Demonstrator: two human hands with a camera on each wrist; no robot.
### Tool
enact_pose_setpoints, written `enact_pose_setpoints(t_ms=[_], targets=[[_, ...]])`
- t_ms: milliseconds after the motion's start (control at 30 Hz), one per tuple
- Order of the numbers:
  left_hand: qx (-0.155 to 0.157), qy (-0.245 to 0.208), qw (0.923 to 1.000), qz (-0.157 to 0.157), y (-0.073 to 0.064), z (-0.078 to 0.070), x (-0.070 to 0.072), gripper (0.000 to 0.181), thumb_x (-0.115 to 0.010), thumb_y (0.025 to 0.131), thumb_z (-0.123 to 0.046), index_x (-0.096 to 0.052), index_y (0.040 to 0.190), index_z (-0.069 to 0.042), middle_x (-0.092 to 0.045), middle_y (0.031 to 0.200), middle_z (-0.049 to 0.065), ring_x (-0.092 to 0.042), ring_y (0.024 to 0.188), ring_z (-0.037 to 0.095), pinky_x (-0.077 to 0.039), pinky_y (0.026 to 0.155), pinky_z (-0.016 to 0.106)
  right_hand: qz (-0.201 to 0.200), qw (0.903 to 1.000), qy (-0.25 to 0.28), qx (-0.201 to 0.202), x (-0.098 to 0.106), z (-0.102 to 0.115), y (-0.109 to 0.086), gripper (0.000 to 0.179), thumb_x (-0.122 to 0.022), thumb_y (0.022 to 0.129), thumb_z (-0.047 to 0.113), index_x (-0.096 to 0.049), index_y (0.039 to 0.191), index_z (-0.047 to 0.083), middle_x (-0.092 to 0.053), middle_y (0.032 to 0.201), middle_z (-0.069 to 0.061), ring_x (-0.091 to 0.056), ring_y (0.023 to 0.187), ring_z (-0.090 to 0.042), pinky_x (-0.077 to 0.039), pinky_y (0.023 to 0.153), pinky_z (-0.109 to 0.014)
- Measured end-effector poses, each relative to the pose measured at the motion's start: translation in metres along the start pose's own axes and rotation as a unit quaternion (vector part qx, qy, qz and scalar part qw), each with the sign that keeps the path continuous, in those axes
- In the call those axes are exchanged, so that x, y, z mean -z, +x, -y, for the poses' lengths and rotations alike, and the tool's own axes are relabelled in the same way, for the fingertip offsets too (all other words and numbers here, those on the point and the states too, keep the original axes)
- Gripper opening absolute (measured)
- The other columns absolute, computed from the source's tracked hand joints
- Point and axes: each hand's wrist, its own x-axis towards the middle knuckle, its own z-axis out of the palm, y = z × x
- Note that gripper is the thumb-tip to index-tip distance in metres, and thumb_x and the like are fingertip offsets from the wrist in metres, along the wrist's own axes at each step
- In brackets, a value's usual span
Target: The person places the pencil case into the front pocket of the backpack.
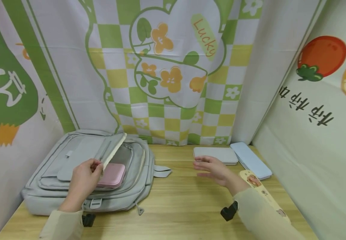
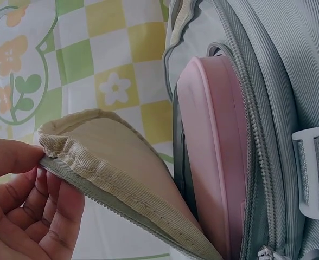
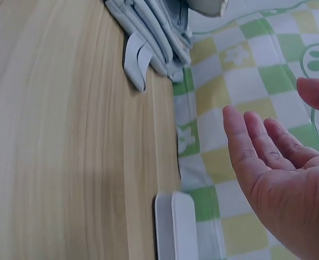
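Note:
A grey backpack (image 1: 50, 196) lies on the left of the table with its front pocket unzipped. My left hand (image 1: 84, 176) pinches the edge of the pocket flap (image 2: 113, 162) between thumb and fingers and holds it lifted. Inside the pocket sits a pink case (image 1: 113, 175), partly hidden by the flap in the head view; its rounded end shows in the left wrist view. My right hand (image 1: 213, 171) is in the air with fingers extended, holding nothing. Nearest to it is a white case (image 1: 218, 155) on the table, which shows below the hand in the right wrist view.
At the back right a light blue case (image 1: 251, 160) lies beside the white case. A cream case with bear prints (image 1: 252, 178) lies partly under the right forearm. A strap (image 1: 162, 171) sticks out from the backpack onto the wooden table (image 1: 179, 206). Printed curtains (image 1: 173, 116) stand behind.

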Motion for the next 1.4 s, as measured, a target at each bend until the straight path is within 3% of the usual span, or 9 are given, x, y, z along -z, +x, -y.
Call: enact_pose_setpoints(t_ms=[233, 367, 567, 800, 1067, 1300, 1400], targets=[[0.001, -0.004, 1.0000, 0.002, -0.001, 0.000, 0.001, 0.018, -0.058, 0.103, -0.011, -0.067, 0.104, 0.004, -0.067, 0.087, 0.013, -0.058, 0.073, 0.024, -0.046, 0.061, 0.036, -0.015, 0.9999, -0.005, -0.003, 0.019, -0.005, -0.021, 0.054, -0.053, 0.108, 0.014, -0.033, 0.149, -0.015, -0.046, 0.148, -0.030, -0.044, 0.139, -0.044, -0.044, 0.108, -0.051], [-0.003, -0.004, 1.0000, -0.002, -0.001, 0.001, 0.001, 0.018, -0.057, 0.103, -0.011, -0.068, 0.103, 0.003, -0.067, 0.085, 0.011, -0.057, 0.070, 0.022, -0.045, 0.059, 0.035, -0.027, 0.9996, -0.004, -0.007, 0.034, -0.011, -0.033, 0.054, -0.051, 0.109, 0.013, -0.030, 0.150, -0.017, -0.046, 0.148, -0.030, -0.053, 0.131, -0.032, -0.046, 0.107, -0.048], [-0.003, -0.005, 1.0000, -0.002, -0.001, 0.004, 0.001, 0.018, -0.059, 0.102, -0.012, -0.068, 0.101, 0.003, -0.066, 0.085, 0.011, -0.056, 0.071, 0.022, -0.045, 0.061, 0.035, -0.021, 0.9996, -0.020, 0.002, 0.055, -0.018, -0.048, 0.059, -0.047, 0.111, 0.016, -0.022, 0.151, -0.020, -0.043, 0.151, -0.030, -0.053, 0.131, -0.027, -0.046, 0.107, -0.045], [-0.012, -0.002, 0.9999, -0.004, -0.002, 0.004, 0.000, 0.017, -0.059, 0.103, -0.011, -0.068, 0.101, 0.003, -0.066, 0.084, 0.010, -0.056, 0.070, 0.021, -0.045, 0.061, 0.035, -0.038, 0.9987, -0.029, 0.019, 0.080, -0.029, -0.067, 0.058, -0.046, 0.111, 0.010, -0.020, 0.150, -0.023, -0.053, 0.142, -0.021, -0.062, 0.112, -0.006, -0.049, 0.103, -0.036], [-0.018, -0.004, 0.9998, -0.009, -0.001, 0.002, -0.001, 0.017, -0.058, 0.102, -0.010, -0.068, 0.102, 0.004, -0.067, 0.086, 0.012, -0.058, 0.073, 0.024, -0.046, 0.063, 0.038, -0.070, 0.9963, -0.048, 0.014, 0.107, -0.042, -0.086, 0.058, -0.042, 0.111, 0.009, -0.015, 0.149, -0.025, -0.054, 0.141, -0.019, -0.062, 0.109, 0.000, -0.051, 0.098, -0.031], [-0.015, -0.005, 0.9998, -0.007, -0.001, 0.002, -0.001, 0.018, -0.058, 0.103, -0.011, -0.068, 0.103, 0.004, -0.067, 0.087, 0.012, -0.058, 0.073, 0.023, -0.046, 0.062, 0.037, -0.080, 0.9953, -0.055, -0.002, 0.128, -0.050, -0.106, 0.064, -0.043, 0.112, 0.014, -0.009, 0.151, -0.024, -0.042, 0.150, -0.031, -0.060, 0.109, 0.004, -0.052, 0.096, -0.027], [-0.017, -0.004, 0.9998, -0.010, -0.001, 0.003, -0.001, 0.017, -0.058, 0.103, -0.010, -0.068, 0.102, 0.003, -0.067, 0.086, 0.012, -0.058, 0.072, 0.023, -0.046, 0.062, 0.036, -0.089, 0.9956, -0.031, -0.002, 0.136, -0.054, -0.112, 0.064, -0.042, 0.112, 0.013, -0.006, 0.150, -0.024, -0.055, 0.141, -0.017, -0.061, 0.108, 0.002, -0.052, 0.095, -0.026]])
